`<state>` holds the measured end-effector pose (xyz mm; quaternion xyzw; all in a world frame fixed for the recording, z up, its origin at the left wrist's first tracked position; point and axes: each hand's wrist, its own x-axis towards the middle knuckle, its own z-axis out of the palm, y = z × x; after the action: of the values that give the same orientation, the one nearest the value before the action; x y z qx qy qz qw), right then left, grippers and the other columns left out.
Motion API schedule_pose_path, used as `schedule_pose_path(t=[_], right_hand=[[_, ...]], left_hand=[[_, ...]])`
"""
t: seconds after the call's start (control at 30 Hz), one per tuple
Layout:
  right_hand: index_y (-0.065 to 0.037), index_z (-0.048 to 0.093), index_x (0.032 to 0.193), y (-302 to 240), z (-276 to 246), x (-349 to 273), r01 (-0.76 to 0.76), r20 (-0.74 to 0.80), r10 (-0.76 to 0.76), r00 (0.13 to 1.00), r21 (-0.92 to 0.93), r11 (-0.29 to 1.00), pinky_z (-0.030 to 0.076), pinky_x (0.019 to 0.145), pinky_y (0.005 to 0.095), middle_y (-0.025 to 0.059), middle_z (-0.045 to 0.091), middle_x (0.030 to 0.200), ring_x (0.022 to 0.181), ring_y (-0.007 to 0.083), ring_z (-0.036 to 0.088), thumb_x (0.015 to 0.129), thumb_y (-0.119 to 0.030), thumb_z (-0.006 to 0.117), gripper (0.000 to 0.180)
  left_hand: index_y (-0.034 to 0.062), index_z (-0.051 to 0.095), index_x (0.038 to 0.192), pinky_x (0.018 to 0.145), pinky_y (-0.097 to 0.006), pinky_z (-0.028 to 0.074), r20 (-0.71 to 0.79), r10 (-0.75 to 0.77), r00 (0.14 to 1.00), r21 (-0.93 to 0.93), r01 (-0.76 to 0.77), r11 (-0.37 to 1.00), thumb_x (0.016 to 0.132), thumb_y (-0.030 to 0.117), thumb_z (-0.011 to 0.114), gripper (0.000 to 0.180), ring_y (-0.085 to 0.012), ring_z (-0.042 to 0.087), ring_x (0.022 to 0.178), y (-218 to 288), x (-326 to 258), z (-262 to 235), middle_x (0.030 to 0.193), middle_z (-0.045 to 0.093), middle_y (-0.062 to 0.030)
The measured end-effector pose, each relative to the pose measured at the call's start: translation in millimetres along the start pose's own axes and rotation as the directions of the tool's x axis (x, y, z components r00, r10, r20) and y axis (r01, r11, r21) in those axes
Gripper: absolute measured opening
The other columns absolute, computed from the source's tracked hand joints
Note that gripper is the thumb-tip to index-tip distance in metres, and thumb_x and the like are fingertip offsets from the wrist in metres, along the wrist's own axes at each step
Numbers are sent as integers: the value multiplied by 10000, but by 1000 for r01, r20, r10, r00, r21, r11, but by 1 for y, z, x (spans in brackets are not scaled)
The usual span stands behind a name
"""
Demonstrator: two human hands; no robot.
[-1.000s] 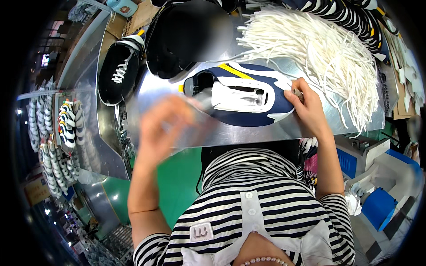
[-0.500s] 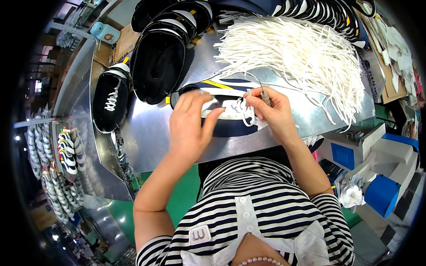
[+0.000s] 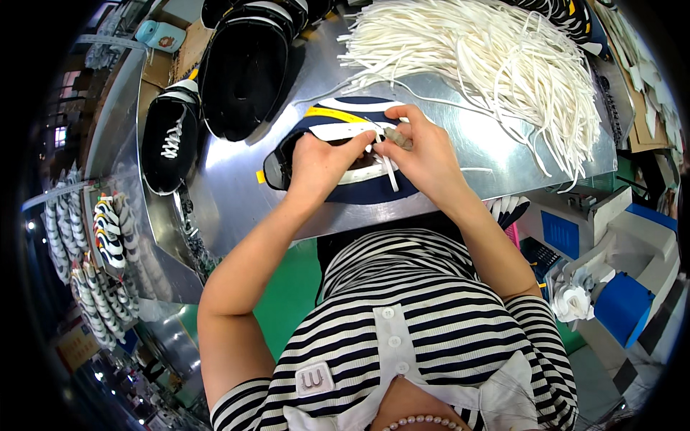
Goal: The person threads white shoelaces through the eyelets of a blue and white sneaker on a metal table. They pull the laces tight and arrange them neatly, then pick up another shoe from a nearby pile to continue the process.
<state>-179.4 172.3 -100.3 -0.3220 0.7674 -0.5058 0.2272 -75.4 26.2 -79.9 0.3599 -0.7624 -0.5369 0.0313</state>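
Lacing is the step in hand, it seems. The shoe [image 3: 338, 154], navy with white panels and a yellow stripe, lies on its side at the middle of the steel table [image 3: 237, 194], just in front of the person. The left hand [image 3: 321, 164] presses down on its upper, fingers closed against it, at 9 o'clock from the right hand [image 3: 424, 154], whose fingertips are pinched together on a flat white lace [image 3: 389, 171] that trails down over the shoe. The next move likely calls for finding the next eyelet and steering the stiff lace tip into it while the shoe is held steady. At 1 o'clock lies a loose heap of laces [image 3: 489, 65], limp and stringy. At 10 o'clock rest glossy black shoes [image 3: 241, 72], rounded and smooth.
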Motion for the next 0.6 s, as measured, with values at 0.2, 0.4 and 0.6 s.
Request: schedule_pose_path(t=[0.2, 0.4, 0.6], right_hand=[[-14, 561, 981, -4, -15, -13, 85, -25, -83, 996, 107, 991, 504, 668, 417, 169, 672, 797, 748, 356, 668, 927, -155, 633, 168], [-33, 569, 937, 1, -22, -9, 187, 52, -182, 982, -95, 978, 498, 632, 445, 158, 658, 720, 688, 361, 657, 918, -146, 621, 125], [-30, 575, 945, -13, -20, 3, 268, 242, -179, 954, -414, 870, 510, 622, 449, 152, 664, 705, 689, 348, 673, 885, -142, 629, 138]], left_hand=[[9, 743, 970, 714, -285, 537, -90, 31, 995, 96, -22, 995, 803, 311, 787, 347, -178, 729, 785, -1, -5, 4, 866, 759, -82], [-14, 739, 988, 742, -296, 539, -103, 38, 994, 90, -28, 996, 814, 265, 794, 333, -176, 729, 834, 3, -12, 6, 927, 761, -101], [-43, 687, 821, 648, -277, 521, -54, 241, 969, -65, -245, 967, 925, 133, 669, 205, -122, 665, 679, 0, -26, 17, 727, 697, -37]])
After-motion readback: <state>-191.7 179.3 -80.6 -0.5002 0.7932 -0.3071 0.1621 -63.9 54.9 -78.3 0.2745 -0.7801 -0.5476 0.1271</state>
